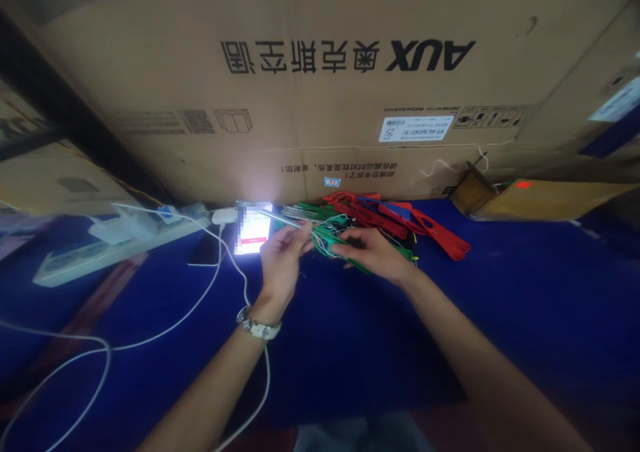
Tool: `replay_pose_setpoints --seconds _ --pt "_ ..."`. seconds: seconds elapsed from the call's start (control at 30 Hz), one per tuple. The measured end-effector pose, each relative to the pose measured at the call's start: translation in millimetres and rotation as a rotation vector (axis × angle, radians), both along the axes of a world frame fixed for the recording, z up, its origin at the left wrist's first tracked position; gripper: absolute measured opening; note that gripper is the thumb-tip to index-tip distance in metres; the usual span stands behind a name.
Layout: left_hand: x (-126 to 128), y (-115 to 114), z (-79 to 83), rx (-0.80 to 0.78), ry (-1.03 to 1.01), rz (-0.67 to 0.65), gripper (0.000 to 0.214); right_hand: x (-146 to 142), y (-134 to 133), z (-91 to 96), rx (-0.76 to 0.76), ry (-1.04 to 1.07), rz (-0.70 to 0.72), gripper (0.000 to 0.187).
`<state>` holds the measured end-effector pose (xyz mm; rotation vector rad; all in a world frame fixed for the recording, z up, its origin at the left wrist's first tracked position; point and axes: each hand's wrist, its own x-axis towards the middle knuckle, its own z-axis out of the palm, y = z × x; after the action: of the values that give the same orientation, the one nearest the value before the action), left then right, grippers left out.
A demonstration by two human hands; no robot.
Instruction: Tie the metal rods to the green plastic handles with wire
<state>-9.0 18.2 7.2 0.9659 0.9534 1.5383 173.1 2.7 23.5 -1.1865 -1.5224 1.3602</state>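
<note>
My left hand [281,260], with a watch on its wrist, is closed in a pinch around a green tool with a thin metal rod [285,219]. The rod points up and left from my fingers. My right hand [373,253] is bent over the tool's green end, its fingertips closed near thin white strands [324,244]. Exactly what the right fingertips grip is partly hidden. Just behind my hands lie several more green tools with metal rods [305,211], and to their right are several red plastic handles [400,224].
A lit phone [254,232] leans left of my hands. White cables [215,279] run from a power strip [90,249] across the blue table [350,345]. A large cardboard box [320,112] stands behind as a wall. A yellow envelope-like packet [545,200] lies right.
</note>
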Motion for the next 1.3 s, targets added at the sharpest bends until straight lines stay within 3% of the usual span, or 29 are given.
replay_pose_setpoints --seconds 0.13,0.37,0.7,0.83,0.93,1.1,1.3 --pt "3 -2 0.4 0.012 -0.009 -0.007 0.019 -2 5 0.7 0.083 -0.015 -0.022 0.038" --pt "9 -8 1.6 0.022 0.044 -0.016 0.023 -2 5 8.5 0.043 -0.102 0.011 0.036" --pt "7 -7 -0.3 0.021 0.042 0.015 0.022 -5 3 5.9 0.115 -0.143 0.036 0.023" --pt "8 -7 1.2 0.026 0.035 0.017 0.022 -8 3 6.4 0.140 -0.120 0.011 0.028" --pt "8 -6 1.4 0.027 0.031 0.030 0.022 -10 2 5.8 0.136 -0.103 -0.020 0.030" --pt "9 -7 1.9 0.051 0.051 0.043 0.019 -12 1 6.0 0.114 -0.134 -0.058 0.015" --pt "10 -9 3.9 0.037 0.058 0.024 0.017 -15 0 7.0 -0.001 -0.110 -0.044 0.007"
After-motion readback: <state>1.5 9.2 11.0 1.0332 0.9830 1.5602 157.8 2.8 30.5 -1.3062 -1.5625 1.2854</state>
